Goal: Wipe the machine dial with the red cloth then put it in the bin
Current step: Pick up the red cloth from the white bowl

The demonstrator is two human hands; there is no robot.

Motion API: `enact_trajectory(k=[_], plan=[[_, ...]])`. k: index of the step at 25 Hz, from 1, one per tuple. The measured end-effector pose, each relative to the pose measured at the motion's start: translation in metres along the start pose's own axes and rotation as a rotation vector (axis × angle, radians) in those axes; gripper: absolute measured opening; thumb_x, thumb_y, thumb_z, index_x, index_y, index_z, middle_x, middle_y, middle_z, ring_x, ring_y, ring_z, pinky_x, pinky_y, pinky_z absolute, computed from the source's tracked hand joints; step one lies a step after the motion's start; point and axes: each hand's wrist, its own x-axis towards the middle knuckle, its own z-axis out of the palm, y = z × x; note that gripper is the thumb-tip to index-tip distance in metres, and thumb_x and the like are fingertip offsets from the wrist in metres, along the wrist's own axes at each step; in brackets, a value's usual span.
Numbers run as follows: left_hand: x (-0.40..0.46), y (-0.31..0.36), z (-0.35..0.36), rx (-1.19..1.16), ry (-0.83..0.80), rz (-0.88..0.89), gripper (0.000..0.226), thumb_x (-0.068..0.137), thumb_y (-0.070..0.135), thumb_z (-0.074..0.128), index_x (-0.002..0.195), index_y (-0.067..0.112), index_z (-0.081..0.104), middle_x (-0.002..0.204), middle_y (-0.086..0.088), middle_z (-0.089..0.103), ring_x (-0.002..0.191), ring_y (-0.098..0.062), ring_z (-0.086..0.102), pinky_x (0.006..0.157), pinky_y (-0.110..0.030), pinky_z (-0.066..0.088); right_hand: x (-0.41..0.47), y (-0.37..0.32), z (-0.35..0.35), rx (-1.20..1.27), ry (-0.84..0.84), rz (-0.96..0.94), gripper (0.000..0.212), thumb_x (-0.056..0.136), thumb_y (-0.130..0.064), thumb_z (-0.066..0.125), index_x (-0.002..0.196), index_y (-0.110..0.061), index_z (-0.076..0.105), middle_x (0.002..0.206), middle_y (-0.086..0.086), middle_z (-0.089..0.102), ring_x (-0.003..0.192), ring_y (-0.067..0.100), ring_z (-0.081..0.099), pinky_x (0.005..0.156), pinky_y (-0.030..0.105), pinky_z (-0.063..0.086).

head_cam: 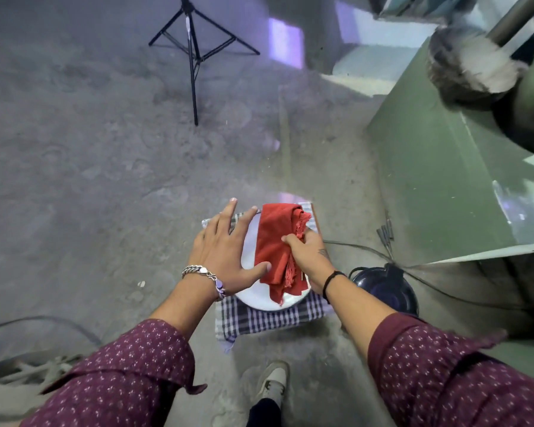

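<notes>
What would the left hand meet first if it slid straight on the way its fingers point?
The left hand lies open, fingers pointing up the picture, past the white dish rim. Next comes the far edge of the checked cloth, then bare concrete floor; nothing else seems to block it.

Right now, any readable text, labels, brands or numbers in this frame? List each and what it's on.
None readable.
Green machine housing: no label or number visible; the pale patches on it are glare.
Red cloth, white bin, checked cloth: no print or tag shows.
Shoe: dark side marking, too blurred to read.
Right hand: small wrist mark, too small to read.
</notes>
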Motion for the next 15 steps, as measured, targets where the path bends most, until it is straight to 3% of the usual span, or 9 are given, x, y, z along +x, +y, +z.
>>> enact_trajectory(k=[3,6,9,15], plan=[[0.012,0.041,-0.039,0.007,0.053,0.101,0.125,0.069,0.089,0.066,0.173,0.045,0.011,0.185,-0.003,0.001,0.161,-0.037,0.028,0.121,-0.056,0.040,-0.021,-0.050,-0.039,0.169,0.002,-0.048,0.028,0.090,-0.028,0.071,0.113,-0.013,0.078,0.109,0.015,0.085,0.103,0.036,0.080,0.096,0.049,0.066],[0.020,0.095,-0.080,0.007,0.115,0.210,0.127,0.068,0.096,0.058,0.173,0.046,0.006,0.185,-0.002,-0.001,0.163,-0.035,0.026,0.123,-0.055,0.039,-0.051,-0.100,-0.093,0.334,0.004,-0.106,0.018,0.106,-0.016,0.065,0.120,-0.016,0.076,0.109,0.008,0.087,0.101,0.026,0.081,0.088,0.039,0.066],[0.021,0.169,-0.128,0.005,0.191,0.344,0.126,0.071,0.099,0.054,0.174,0.045,0.006,0.185,-0.001,-0.002,0.164,-0.034,0.022,0.125,-0.055,0.036,-0.099,-0.153,-0.170,0.424,0.070,-0.213,0.022,0.112,-0.015,0.060,0.128,-0.018,0.074,0.116,0.007,0.088,0.107,0.023,0.084,0.097,0.042,0.066],[0.007,0.325,-0.212,0.034,0.319,0.616,0.130,0.066,0.105,0.052,0.173,0.045,0.009,0.185,-0.002,-0.001,0.166,-0.033,0.019,0.130,-0.057,0.030,-0.207,-0.228,-0.328,0.511,0.293,-0.458,0.025,0.110,-0.017,0.067,0.133,-0.010,0.074,0.127,0.016,0.084,0.122,0.035,0.078,0.114,0.054,0.059]])
